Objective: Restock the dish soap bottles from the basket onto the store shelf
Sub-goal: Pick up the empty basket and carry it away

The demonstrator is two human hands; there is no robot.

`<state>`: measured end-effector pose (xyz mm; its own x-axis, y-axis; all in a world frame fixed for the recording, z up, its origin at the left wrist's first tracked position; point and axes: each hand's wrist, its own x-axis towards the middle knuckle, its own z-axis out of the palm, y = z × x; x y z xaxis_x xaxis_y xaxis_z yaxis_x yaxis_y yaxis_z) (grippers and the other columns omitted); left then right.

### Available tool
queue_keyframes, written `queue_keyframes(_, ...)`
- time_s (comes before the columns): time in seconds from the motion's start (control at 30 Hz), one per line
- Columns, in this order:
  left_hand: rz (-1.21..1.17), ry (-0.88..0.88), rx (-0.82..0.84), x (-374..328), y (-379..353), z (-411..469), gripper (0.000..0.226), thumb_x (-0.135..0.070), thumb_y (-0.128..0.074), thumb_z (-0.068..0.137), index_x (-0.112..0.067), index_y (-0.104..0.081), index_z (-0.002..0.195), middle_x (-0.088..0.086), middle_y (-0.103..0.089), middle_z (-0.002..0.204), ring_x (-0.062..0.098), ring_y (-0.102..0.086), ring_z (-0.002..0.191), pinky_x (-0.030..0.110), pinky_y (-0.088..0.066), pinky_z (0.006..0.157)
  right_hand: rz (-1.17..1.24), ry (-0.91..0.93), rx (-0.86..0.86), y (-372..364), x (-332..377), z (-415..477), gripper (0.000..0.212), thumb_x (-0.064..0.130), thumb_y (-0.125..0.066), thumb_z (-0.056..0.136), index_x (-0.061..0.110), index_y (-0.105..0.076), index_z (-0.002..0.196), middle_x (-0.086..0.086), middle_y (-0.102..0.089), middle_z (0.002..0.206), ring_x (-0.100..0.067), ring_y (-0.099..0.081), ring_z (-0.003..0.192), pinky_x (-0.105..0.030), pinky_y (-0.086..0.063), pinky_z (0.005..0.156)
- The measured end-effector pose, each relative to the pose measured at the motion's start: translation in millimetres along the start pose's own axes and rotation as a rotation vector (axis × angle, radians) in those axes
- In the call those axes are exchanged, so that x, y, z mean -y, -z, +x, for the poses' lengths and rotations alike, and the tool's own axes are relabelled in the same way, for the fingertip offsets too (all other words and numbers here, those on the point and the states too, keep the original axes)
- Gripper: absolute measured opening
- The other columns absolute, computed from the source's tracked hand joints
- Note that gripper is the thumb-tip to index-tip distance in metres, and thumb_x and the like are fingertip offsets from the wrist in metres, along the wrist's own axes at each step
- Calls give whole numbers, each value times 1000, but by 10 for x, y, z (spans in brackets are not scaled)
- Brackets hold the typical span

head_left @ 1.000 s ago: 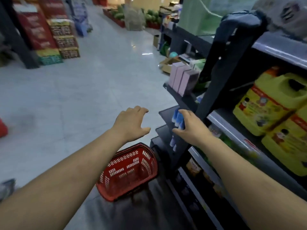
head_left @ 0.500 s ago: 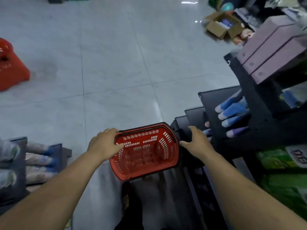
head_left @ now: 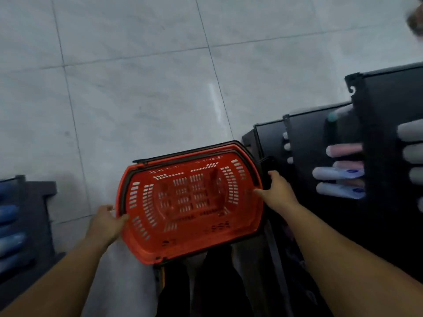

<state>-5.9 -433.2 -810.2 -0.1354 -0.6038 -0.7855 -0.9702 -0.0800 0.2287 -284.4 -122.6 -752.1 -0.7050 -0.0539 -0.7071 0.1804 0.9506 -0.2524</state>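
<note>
Grey stone-look tiles, glossy and crossed by thin seams, make up the floor (head_left: pixel 137 99) in the head view. Near us sits the red basket (head_left: pixel 192 234), a rounded plastic tub with slotted walls and a black handle (head_left: pixel 194 154) folded flat along its far rim. Its inside shows only bare red plastic; we see no bottles in it.

Our left grip (head_left: pixel 107 221) holds the basket's left rim, thumb over the edge. Our right grip (head_left: pixel 278 191) clasps the right rim, fingers curled at the outside. The picture is soft, so finer finger detail escapes us.

At right stands the dark, matte shelf (head_left: pixel 304 138), stepped in tiers. On it lie smooth, round-ended bottles (head_left: pixel 338 173), pale, pink and blue-marked, side by side; whether these are the dish soap we cannot tell. At far left a second dark rack (head_left: pixel 34 202) carries blurred blue packs (head_left: pixel 9 216).

We judge the restocking all but finished: the basket looks emptied, and only moving it away seems left.
</note>
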Motion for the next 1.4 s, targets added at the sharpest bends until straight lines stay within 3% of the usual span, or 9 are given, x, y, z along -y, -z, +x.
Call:
queue_keyframes(0.1, -122, 71, 37, 87, -341, 343, 38, -6, -79, 85, 2, -69, 121, 26, -73, 114, 35, -70, 96, 49, -55, 93, 41, -87, 97, -349, -124, 582, 87, 35, -90, 70, 10, -46, 141, -12, -62, 132, -31, -64, 116, -41, -54, 97)
queue_keyframes(0.2, -253, 169, -29, 98, -463, 499, 34, 1, -75, 85, -2, -71, 119, 21, -73, 107, 32, -67, 87, 46, -54, 87, 213, -172, 101, -673, -421, 1119, 111, 41, -92, 43, 11, -46, 141, -12, -63, 130, -31, -68, 109, -48, -59, 92)
queue_keyframes(0.37, -393, 232, -153, -157, -195, 471, 35, 4, -68, 82, -8, -70, 116, 24, -72, 106, 37, -70, 90, 56, -58, 90, 428, -263, 43, -452, 73, 1053, 60, 6, -81, 73, 10, -56, 127, -13, -69, 110, -33, -70, 95, -51, -60, 88)
queue_keyframes(0.63, -598, 152, -192, -1416, 1344, -91, 47, 3, -67, 82, -16, -68, 125, 18, -72, 110, 35, -70, 91, 50, -57, 85, 451, -31, 100, 901, 1471, 854, 43, 7, -74, 64, 4, -69, 106, -17, -75, 95, -34, -73, 80, -49, -64, 76)
queue_keyframes(0.8, -716, 55, -293, -2467, 2370, -423, 62, -1, -70, 70, -17, -68, 129, 18, -74, 111, 35, -73, 89, 49, -61, 84, 483, 82, 61, 2079, 2644, 580, 38, 2, -73, 76, 4, -67, 113, -16, -73, 96, -35, -73, 81, -45, -63, 77)
queue_keyframes(0.97, -846, -64, -353, -3877, 3342, -416, 33, -3, -69, 70, -10, -77, 101, 19, -74, 93, 34, -72, 82, 54, -61, 87, 551, 101, 1, 3167, 3966, 644, 32, 0, -70, 79, 0, -66, 111, -19, -74, 95, -37, -73, 79, -47, -62, 76)
queue_keyframes(1.1, -812, -185, -230, -5203, 4136, -184, 32, 1, -68, 72, -6, -76, 102, 20, -74, 91, 31, -72, 74, 49, -62, 81, 632, 108, -113, 4072, 4923, 735, 34, -2, -70, 77, -2, -68, 111, -19, -75, 92, -37, -74, 76, -49, -63, 76)
queue_keyframes(1.27, -747, -365, -126, -6883, 4955, 80, 34, 6, -64, 79, -5, -74, 110, 20, -74, 92, 34, -71, 79, 51, -61, 85, 721, 162, -225, 5182, 6005, 991, 23, -6, -68, 80, -3, -68, 103, -16, -71, 80, -28, -70, 54, -28, -55, 48)
queue_keyframes(1.4, -757, -428, -132, -8198, 5416, 472, 34, 3, -67, 77, -8, -74, 108, 21, -76, 96, 35, -74, 84, 56, -61, 86, 806, 180, -304, 5781, 6744, 1611, 30, -7, -67, 76, -5, -68, 105, -23, -73, 90, -33, -71, 67, -37, -60, 61)
